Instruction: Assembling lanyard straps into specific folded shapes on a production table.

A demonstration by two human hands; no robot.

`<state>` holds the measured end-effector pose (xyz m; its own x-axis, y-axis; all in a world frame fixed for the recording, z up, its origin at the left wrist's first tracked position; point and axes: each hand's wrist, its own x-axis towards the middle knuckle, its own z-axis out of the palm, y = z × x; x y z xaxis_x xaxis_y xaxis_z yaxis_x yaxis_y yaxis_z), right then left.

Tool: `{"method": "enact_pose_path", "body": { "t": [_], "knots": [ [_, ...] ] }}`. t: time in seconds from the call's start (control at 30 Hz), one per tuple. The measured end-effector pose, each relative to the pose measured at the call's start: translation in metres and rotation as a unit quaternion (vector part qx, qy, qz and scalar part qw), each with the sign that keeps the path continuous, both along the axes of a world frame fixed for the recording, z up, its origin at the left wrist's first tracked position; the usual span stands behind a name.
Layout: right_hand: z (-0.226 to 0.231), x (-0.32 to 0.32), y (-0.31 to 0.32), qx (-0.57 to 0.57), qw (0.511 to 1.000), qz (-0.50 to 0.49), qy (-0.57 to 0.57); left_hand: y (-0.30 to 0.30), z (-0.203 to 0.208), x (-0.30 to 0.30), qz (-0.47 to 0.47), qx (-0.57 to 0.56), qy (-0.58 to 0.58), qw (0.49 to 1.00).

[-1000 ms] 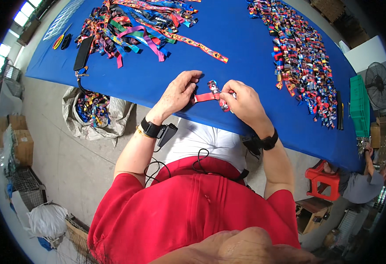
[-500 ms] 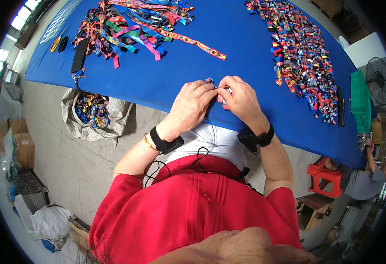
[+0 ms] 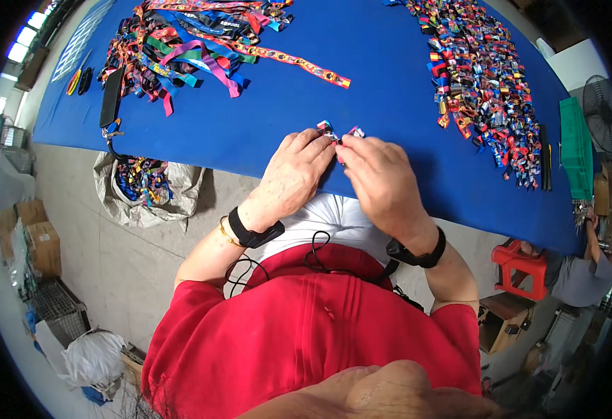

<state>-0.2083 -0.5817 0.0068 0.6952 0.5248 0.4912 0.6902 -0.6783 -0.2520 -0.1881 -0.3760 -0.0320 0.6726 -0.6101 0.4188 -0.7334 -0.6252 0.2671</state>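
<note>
- The small patterned ribbon (image 3: 325, 128) sits between your fingertips, above the near edge of the blue table (image 3: 383, 77); since so little of it shows, a twist or a misplaced end could go unnoticed under your fingers
- Your left hand (image 3: 296, 167) looks clamped on the ribbon's left part (the pads are hidden, so I cannot tell how firmly); a slack pinch there could let that end slide out
- Your right hand (image 3: 383, 178) has its fingertips almost meeting the left ones, apparently closed on the ribbon's right part; a sharper pull on this side than on the other could drag the piece off centre
- With both hands so near the edge, a dropped piece could tumble toward your lap or the floor
- Black cable loops (image 3: 240, 276) lie by your left elbow, and a forearm drawn in could catch one
- The open sack (image 3: 187, 181) stands near left below the table; anything brushed off that side might land among its contents
- The far left ribbon pile (image 3: 208, 59) has tails trailing out, easily dragged by a passing sleeve
- On the right, the small bundles (image 3: 480, 91) lie packed close, so a knocking elbow could jumble them
</note>
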Motion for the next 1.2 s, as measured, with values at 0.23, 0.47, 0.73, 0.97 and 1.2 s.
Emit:
{"method": "enact_pose_path", "body": {
  "t": [0.23, 0.47, 0.73, 0.97, 1.2],
  "knots": [
    [-0.024, -0.004, -0.004, -0.073, 0.997, -0.026, 0.006, -0.002, 0.001, 0.004, -0.016, -0.007, 0.015, 1.000],
    [-0.030, -0.005, -0.005, -0.088, 0.996, -0.023, -0.002, 0.001, 0.005, 0.011, -0.025, 0.009, 0.002, 1.000],
    [-0.026, -0.006, -0.004, -0.095, 0.994, -0.050, 0.030, 0.005, -0.002, 0.018, -0.038, -0.004, 0.016, 0.999],
    [-0.024, -0.005, -0.002, -0.105, 0.991, -0.063, 0.046, 0.005, -0.004, 0.018, -0.037, 0.022, 0.005, 0.999],
    [-0.023, -0.006, -0.001, -0.114, 0.991, -0.070, 0.026, 0.005, -0.005, 0.018, -0.035, 0.018, 0.002, 0.999]
  ]
}}
